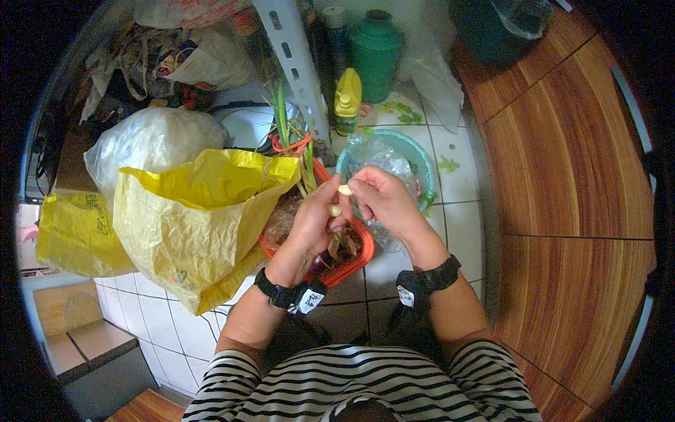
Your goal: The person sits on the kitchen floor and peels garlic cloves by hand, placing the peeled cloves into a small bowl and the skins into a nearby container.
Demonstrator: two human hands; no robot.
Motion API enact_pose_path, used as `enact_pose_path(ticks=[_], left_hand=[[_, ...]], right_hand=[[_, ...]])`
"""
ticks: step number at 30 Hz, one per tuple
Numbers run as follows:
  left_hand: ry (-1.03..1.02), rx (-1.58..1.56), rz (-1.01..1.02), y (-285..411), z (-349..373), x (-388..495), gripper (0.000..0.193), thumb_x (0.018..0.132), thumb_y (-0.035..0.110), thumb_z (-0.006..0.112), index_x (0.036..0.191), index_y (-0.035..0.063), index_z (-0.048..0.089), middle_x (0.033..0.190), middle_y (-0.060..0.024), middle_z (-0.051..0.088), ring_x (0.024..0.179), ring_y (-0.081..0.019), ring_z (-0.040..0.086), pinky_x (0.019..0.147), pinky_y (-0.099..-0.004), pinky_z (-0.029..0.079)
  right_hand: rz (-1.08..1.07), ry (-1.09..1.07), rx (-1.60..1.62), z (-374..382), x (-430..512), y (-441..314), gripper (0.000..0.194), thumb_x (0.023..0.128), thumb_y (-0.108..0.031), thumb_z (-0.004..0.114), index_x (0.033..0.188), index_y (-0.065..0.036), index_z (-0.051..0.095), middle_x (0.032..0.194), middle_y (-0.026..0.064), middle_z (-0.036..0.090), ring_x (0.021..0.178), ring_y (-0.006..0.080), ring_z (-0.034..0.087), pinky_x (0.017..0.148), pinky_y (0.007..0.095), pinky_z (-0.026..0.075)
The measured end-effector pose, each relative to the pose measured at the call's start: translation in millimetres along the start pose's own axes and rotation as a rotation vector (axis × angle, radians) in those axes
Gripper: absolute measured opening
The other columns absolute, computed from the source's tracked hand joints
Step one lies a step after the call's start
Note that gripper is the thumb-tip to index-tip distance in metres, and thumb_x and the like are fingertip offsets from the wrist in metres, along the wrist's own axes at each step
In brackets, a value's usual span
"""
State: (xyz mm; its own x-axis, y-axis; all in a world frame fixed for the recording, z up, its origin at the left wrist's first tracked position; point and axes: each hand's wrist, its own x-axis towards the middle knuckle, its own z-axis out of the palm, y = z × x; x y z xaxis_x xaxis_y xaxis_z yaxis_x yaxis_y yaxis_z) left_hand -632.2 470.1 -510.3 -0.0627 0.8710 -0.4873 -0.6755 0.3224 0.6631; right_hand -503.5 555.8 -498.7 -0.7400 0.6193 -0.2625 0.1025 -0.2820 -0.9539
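A pale peeled garlic clove (345, 190) is pinched between the fingertips of my left hand (316, 213) and my right hand (382, 198). Lower down, a second clove (335, 211) rests in the curled fingers of my left hand. Below my hands stands an orange-red plastic basket (364, 253) with dry skins, a purple bulb and clear plastic inside, partly hidden by my left forearm. Behind my right hand is a round teal basket (430, 174) with a clear plastic bag (382, 161) in it. Long green onion stalks (285, 116) stick up beyond my left hand, bound with red ties.
On the left stand an open yellow woven sack (195, 237) and a full white plastic bag (153, 142). A grey slotted metal post (295, 68) rises ahead. Beyond it are a yellow bottle (348, 100) and a green container (374, 58). Wood-grain cabinet doors (553, 174) line the right side.
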Motion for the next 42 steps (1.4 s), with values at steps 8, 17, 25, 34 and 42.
enact_pose_path(ticks=[8, 17, 25, 34, 42], left_hand=[[0.051, 0.078, 0.247, -5, 4, 5, 0.02, 0.097, 0.023, 0.043, 0.103, 0.0073, 0.053, 0.07, 0.0023, 0.05, 0.048, -0.0051, 0.035, 0.043, -0.0189, 0.025], [0.213, 0.621, 0.661, -3, 12, 0, 0.028, 0.089, 0.01, 0.057, 0.117, 0.0058, 0.058, 0.086, -0.0016, 0.059, 0.082, -0.012, 0.055, 0.075, -0.0243, 0.044], [0.377, 1.107, 0.954, -3, 5, 2, 0.023, 0.083, 0.009, 0.061, 0.106, 0.0074, 0.063, 0.082, -0.0111, 0.058, 0.073, -0.0244, 0.058, 0.066, -0.031, 0.048], [0.203, 1.192, 0.998, -10, 1, 3, 0.019, 0.086, 0.011, 0.058, 0.105, 0.0062, 0.06, 0.079, -0.0099, 0.055, 0.066, -0.0246, 0.055, 0.06, -0.0316, 0.046], [-0.183, -0.291, 0.189, 5, -10, 8, 0.034, 0.092, 0.037, 0.044, 0.091, 0.004, 0.054, 0.076, -0.0078, 0.05, 0.057, -0.0141, 0.046, 0.035, -0.0202, 0.03]], right_hand=[[-0.108, 0.07, 0.22, 4, 2, 2, 0.011, 0.094, -0.015, 0.049, 0.099, -0.005, 0.05, 0.071, -0.0002, 0.053, 0.056, 0.0062, 0.049, 0.049, 0.0196, 0.038], [-0.215, 0.183, -0.148, 8, 1, -1, 0.009, 0.091, -0.011, 0.053, 0.097, -0.005, 0.054, 0.075, 0.001, 0.057, 0.059, 0.0059, 0.051, 0.052, 0.0201, 0.042], [-0.433, 0.344, -0.367, 12, -2, 0, 0.012, 0.085, -0.013, 0.061, 0.091, -0.003, 0.057, 0.083, 0.0073, 0.063, 0.076, 0.0162, 0.061, 0.068, 0.028, 0.049], [-0.079, 0.225, -0.006, 5, -2, -3, 0.013, 0.089, -0.017, 0.054, 0.088, -0.004, 0.054, 0.066, 0.0003, 0.054, 0.062, 0.0103, 0.053, 0.054, 0.0246, 0.041], [0.018, 0.089, 0.836, -15, 7, 8, 0.03, 0.094, -0.03, 0.047, 0.101, -0.002, 0.056, 0.087, 0.0076, 0.059, 0.076, 0.02, 0.057, 0.069, 0.0324, 0.045]])
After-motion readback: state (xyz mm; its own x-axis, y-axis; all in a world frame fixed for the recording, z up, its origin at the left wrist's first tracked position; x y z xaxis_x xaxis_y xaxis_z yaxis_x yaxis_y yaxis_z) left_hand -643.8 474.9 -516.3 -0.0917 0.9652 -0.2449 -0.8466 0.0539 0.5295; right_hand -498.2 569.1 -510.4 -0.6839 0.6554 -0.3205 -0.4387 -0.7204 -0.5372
